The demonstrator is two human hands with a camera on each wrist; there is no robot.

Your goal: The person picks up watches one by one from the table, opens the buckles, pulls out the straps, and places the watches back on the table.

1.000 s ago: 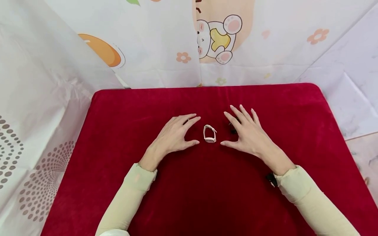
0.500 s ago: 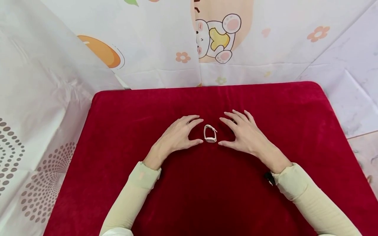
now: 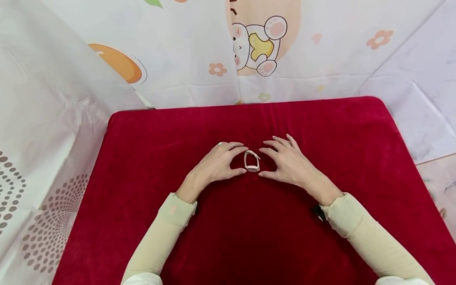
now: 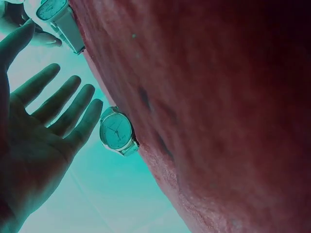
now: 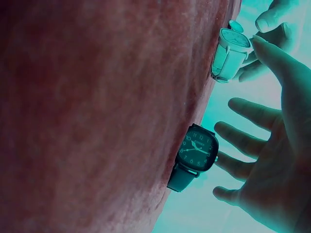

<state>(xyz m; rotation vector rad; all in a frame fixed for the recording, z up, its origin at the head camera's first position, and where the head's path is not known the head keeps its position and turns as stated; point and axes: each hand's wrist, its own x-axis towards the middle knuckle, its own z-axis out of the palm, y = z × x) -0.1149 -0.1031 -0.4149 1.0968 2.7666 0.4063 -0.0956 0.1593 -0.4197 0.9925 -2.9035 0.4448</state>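
While the left hand [image 3: 215,163] and right hand [image 3: 293,163] stand loosely curved, thumbs apart from fingers and gripping nothing, the pale watch [image 3: 252,168] sits between their fingertips on the red-covered worktop [image 3: 249,229], its long axis pointing away from the person; the left looks marginally nearer.

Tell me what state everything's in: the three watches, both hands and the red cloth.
White watch: strap closed in a loop.
Round-dial watch: dial showing, clasp hidden.
Black watch: dial showing, clasp hidden.
Left hand: fingers spread, contact with white watch unclear.
Right hand: fingers spread, contact with white watch unclear.
Red cloth: spread out under the watches.
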